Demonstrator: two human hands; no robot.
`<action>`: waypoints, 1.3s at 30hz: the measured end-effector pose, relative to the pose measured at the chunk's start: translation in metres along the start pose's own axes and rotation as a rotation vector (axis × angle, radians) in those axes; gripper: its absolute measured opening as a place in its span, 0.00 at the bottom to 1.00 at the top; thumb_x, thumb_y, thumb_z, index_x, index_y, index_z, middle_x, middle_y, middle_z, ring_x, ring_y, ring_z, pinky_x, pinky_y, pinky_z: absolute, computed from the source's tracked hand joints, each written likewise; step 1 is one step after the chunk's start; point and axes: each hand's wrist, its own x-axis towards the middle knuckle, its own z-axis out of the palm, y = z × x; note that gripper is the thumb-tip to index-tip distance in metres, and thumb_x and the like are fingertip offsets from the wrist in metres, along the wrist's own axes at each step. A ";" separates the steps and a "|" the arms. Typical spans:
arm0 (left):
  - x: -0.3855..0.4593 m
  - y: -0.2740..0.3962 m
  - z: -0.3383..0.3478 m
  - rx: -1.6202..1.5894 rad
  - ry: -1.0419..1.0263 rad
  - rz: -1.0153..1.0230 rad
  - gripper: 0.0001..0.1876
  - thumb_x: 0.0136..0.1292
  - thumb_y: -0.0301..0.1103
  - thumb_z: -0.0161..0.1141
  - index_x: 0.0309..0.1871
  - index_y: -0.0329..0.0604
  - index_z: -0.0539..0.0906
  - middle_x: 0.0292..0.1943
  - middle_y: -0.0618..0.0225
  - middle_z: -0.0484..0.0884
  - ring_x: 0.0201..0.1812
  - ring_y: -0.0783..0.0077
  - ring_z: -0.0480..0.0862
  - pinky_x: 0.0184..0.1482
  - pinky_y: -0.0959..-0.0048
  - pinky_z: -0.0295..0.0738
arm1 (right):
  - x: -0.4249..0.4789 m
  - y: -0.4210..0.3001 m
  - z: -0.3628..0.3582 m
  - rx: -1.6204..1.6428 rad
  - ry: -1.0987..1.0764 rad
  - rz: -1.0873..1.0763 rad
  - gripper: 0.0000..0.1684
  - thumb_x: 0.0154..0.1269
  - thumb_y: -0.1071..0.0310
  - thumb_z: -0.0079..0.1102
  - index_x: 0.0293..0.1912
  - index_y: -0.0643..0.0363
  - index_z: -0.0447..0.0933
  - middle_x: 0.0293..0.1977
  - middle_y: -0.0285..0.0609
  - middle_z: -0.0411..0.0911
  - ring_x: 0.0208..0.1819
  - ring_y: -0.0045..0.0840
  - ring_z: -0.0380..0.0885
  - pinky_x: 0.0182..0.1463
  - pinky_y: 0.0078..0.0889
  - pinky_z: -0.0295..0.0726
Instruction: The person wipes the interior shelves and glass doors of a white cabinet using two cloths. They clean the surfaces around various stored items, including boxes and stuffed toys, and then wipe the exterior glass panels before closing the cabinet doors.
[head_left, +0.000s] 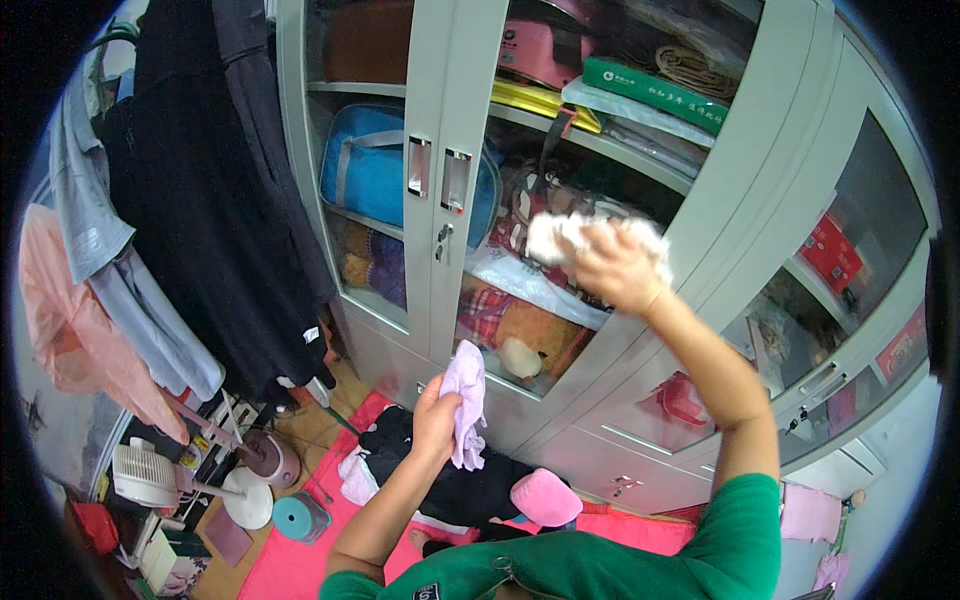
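Note:
In my right hand is a bunched white cloth, both blurred. The hand is raised before the glass door pane of a grey metal cabinet; whether the cloth touches the glass I cannot tell. Lower and to the left, my left hand grips a folded lilac cloth, its lower end hanging down. Left of the right hand, two recessed handles sit on the door frames, with keys in a lock below. Behind the glass are a blue bag and a green box.
Dark garments and a pink garment hang at left. Below them stand a white fan and a teal-lidded stool or container. A pink cushion and black clothing lie on a pink mat.

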 end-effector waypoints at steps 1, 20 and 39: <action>0.006 0.003 0.000 -0.005 0.010 0.042 0.26 0.61 0.15 0.48 0.66 0.32 0.76 0.52 0.59 0.85 0.48 0.66 0.87 0.54 0.68 0.83 | 0.026 0.024 -0.018 -0.127 -0.054 0.068 0.30 0.60 0.58 0.66 0.63 0.44 0.82 0.65 0.36 0.76 0.66 0.37 0.72 0.64 0.52 0.73; 0.106 0.142 0.128 0.771 0.083 1.422 0.30 0.64 0.25 0.59 0.71 0.31 0.73 0.74 0.44 0.69 0.73 0.46 0.72 0.76 0.56 0.62 | 0.067 0.097 -0.065 -0.375 0.149 0.116 0.11 0.60 0.63 0.61 0.44 0.49 0.82 0.42 0.39 0.81 0.53 0.40 0.80 0.58 0.49 0.79; 0.176 0.190 0.138 1.104 -0.276 1.897 0.27 0.57 0.26 0.63 0.62 0.53 0.87 0.71 0.66 0.77 0.62 0.59 0.75 0.67 0.61 0.71 | 0.148 0.251 -0.160 -0.785 0.446 0.690 0.23 0.71 0.63 0.61 0.64 0.48 0.81 0.62 0.44 0.82 0.64 0.39 0.78 0.67 0.45 0.70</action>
